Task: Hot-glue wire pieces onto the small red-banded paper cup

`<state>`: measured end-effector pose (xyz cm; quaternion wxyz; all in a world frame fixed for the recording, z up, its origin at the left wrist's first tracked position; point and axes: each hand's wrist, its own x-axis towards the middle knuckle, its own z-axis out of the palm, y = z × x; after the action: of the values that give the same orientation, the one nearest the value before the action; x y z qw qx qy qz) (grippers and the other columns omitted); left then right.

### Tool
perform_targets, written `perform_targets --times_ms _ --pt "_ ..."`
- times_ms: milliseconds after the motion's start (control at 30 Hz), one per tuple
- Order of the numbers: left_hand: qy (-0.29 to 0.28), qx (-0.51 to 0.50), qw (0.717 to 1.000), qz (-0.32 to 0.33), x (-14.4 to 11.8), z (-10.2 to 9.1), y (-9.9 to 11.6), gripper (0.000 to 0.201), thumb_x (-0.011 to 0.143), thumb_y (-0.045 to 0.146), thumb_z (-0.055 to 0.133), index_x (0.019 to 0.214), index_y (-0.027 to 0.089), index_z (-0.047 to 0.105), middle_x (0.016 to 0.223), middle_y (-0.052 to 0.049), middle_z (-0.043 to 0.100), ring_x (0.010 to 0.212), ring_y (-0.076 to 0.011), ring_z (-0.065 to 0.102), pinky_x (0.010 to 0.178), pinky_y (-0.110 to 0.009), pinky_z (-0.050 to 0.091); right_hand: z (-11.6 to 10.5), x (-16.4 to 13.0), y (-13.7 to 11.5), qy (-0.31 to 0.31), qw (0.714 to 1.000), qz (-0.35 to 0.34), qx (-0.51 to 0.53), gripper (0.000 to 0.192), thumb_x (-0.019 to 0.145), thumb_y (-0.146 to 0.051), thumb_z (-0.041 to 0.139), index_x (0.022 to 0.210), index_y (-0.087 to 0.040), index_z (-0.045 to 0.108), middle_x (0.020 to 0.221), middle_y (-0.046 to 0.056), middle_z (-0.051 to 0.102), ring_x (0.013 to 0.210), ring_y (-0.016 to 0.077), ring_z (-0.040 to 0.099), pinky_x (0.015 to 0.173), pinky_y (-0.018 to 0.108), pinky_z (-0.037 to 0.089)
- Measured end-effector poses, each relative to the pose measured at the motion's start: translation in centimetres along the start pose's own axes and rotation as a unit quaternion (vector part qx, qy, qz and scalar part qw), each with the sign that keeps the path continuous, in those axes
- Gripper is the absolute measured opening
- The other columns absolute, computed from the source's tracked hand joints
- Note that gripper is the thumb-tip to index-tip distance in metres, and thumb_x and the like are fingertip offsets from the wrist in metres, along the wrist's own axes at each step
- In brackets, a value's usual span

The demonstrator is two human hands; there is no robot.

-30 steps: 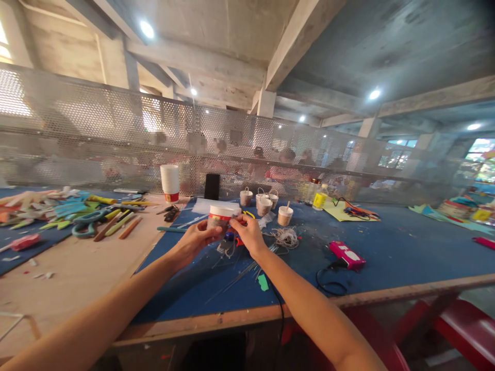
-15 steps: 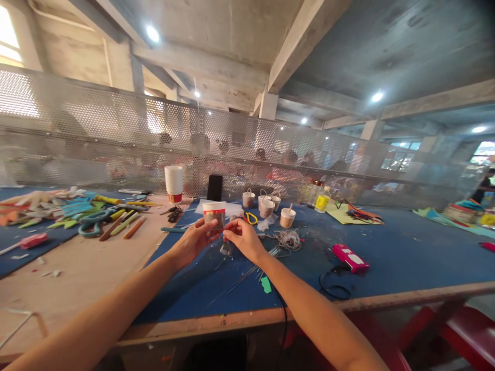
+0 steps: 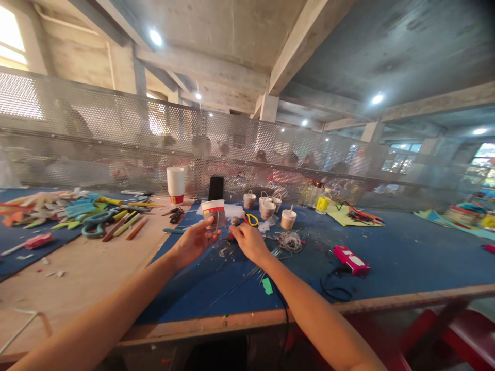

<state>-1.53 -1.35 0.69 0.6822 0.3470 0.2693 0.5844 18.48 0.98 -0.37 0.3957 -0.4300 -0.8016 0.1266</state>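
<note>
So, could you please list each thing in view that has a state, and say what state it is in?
left hand: holds the paper cup
paper cup: upright, open end up, lifted off the table
right hand: low over the blue mat, fingers curled; grip unclear
cup stack: upright, nested
small pots: upright on the blue mat
twine: loose tangle

Faces behind the mesh screen (image 3: 116,149) blurred; right hand (image 3: 249,241) fingertips hidden
</note>
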Motion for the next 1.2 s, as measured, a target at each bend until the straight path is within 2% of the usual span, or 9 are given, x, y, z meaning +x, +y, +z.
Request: perform_targets --times_ms 100,200,367,533,633,733,867,933,1200 --pt "-0.011 -0.003 1.0 -0.005 0.0 -0.1 0.2 0.02 0.09 0.016 0.064 0.109 0.011 0.069 0.094 -0.012 0.078 0.062 -0.0139 0.07 0.058 -0.022 0.058 -1.5 0.1 1.1 0.001 0.987 0.033 -0.155 0.021 0.094 -0.041 0.063 0.093 -0.021 0.07 0.104 0.009 0.072 0.093 0.0233 0.069 0.078 0.029 0.046" --pt "0.004 -0.006 1.0 -0.011 -0.1 0.0 0.2 0.013 0.089 0.015 0.064 0.1 0.011 0.069 0.081 -0.008 0.076 0.057 -0.0136 0.068 0.055 -0.022 0.057 -2.9 -0.3 2.2 -0.068 0.962 0.093 -0.248 0.031 0.09 -0.048 0.066 0.099 -0.018 0.069 0.104 0.014 0.073 0.095 0.027 0.07 0.077 0.032 0.047" --pt "-0.012 -0.011 1.0 -0.014 -0.3 0.2 0.2 0.01 0.086 0.015 0.065 0.095 0.013 0.067 0.076 -0.006 0.074 0.055 -0.0135 0.067 0.051 -0.021 0.055 -2.9 -0.5 3.7 -0.158 0.946 0.148 -0.241 0.04 0.088 -0.06 0.064 0.089 -0.02 0.07 0.095 0.013 0.077 0.093 0.0303 0.072 0.07 0.031 0.045" --pt "-0.023 -0.014 1.0 -0.016 -0.3 0.2 0.1 0.009 0.085 0.016 0.064 0.093 0.014 0.067 0.078 -0.007 0.074 0.058 -0.0146 0.069 0.052 -0.022 0.056 -2.2 -0.2 4.7 -0.134 0.953 0.165 -0.216 0.033 0.09 -0.05 0.061 0.081 -0.02 0.067 0.088 0.012 0.077 0.088 0.0281 0.072 0.066 0.029 0.043" --pt "-0.018 -0.019 1.0 -0.013 -0.1 0.0 0.1 0.012 0.084 0.015 0.064 0.095 0.013 0.067 0.081 -0.008 0.075 0.06 -0.0159 0.07 0.053 -0.022 0.056 -2.5 0.0 5.5 -0.058 0.968 0.183 -0.163 0.031 0.087 -0.049 0.064 0.078 -0.02 0.065 0.08 0.009 0.074 0.084 0.0265 0.071 0.067 0.029 0.044" --pt "-0.01 -0.031 0.999 -0.012 0.1 -0.3 0.1 0.011 0.083 0.015 0.064 0.094 0.013 0.066 0.078 -0.007 0.074 0.06 -0.0163 0.069 0.053 -0.023 0.056 -3.0 0.6 5.9 0.062 0.977 0.206 -0.005 0.03 0.081 -0.049 0.07 0.084 -0.02 0.063 0.077 0.006 0.071 0.076 0.0232 0.07 0.066 0.03 0.048" --pt "0.015 -0.034 0.999 -0.006 0.0 -0.2 0.2 0.006 0.083 0.014 0.064 0.089 0.014 0.065 0.068 -0.005 0.07 0.055 -0.0153 0.066 0.051 -0.023 0.055 -3.1 1.1 4.7 0.119 0.917 0.194 0.329 0.043 0.078 -0.059 0.069 0.093 -0.019 0.061 0.08 0.002 0.069 0.057 0.0167 0.063 0.056 0.03 0.051" --pt "0.021 -0.027 0.999 -0.005 -0.1 -0.1 0.4 0.005 0.083 0.014 0.064 0.088 0.013 0.065 0.067 -0.004 0.069 0.054 -0.0152 0.066 0.05 -0.022 0.054 -3.2 0.9 3.7 0.112 0.894 0.157 0.403 0.045 0.078 -0.059 0.071 0.098 -0.021 0.06 0.081 0.0 0.067 0.054 0.014 0.06 0.053 0.028 0.05" --pt "-0.003 -0.014 1.0 -0.001 0.3 -0.5 0.4 0.015 0.082 0.017 0.066 0.097 0.015 0.066 0.076 -0.005 0.074 0.053 -0.0131 0.065 0.051 -0.022 0.055 -3.9 -0.8 0.2 0.065 0.956 0.055 0.282 0.042 0.088 -0.058 0.066 0.095 -0.017 0.073 0.05 -0.005 0.052 0.049 0.0134 0.052 0.056 0.026 0.044"
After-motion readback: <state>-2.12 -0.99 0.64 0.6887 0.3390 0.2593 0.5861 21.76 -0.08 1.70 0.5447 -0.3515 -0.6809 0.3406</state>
